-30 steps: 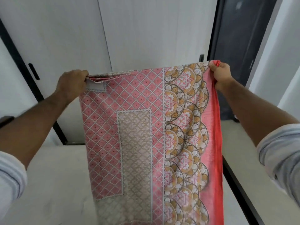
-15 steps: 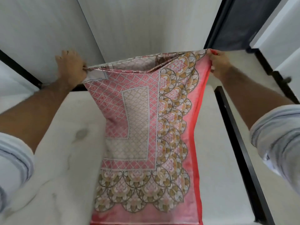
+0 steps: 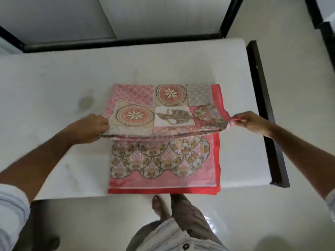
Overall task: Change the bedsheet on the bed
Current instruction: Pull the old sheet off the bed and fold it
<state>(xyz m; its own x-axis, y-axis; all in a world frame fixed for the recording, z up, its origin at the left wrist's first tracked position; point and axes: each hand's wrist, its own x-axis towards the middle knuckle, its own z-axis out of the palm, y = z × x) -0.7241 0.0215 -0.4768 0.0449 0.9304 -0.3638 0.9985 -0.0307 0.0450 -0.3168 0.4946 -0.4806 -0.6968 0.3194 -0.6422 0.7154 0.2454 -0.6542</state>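
A folded pink and red patterned bedsheet (image 3: 163, 160) lies on the bare white mattress (image 3: 45, 84), near its front edge. Its upper layers are turned back, showing flower medallions and a leaf print. My left hand (image 3: 90, 128) grips the folded edge at the sheet's left side. My right hand (image 3: 250, 122) pinches the red corner at the right side, lifted slightly off the mattress.
The bed's black frame (image 3: 266, 115) runs along the right side and the far end (image 3: 117, 43). My bare feet (image 3: 159, 207) stand on the pale glossy floor in front of the bed. White cupboard doors (image 3: 54, 15) rise behind it.
The sheet, held up hanging before me, has come down onto the mattress and now lies folded over. Both hands lowered with its top edge and my view tilted down.
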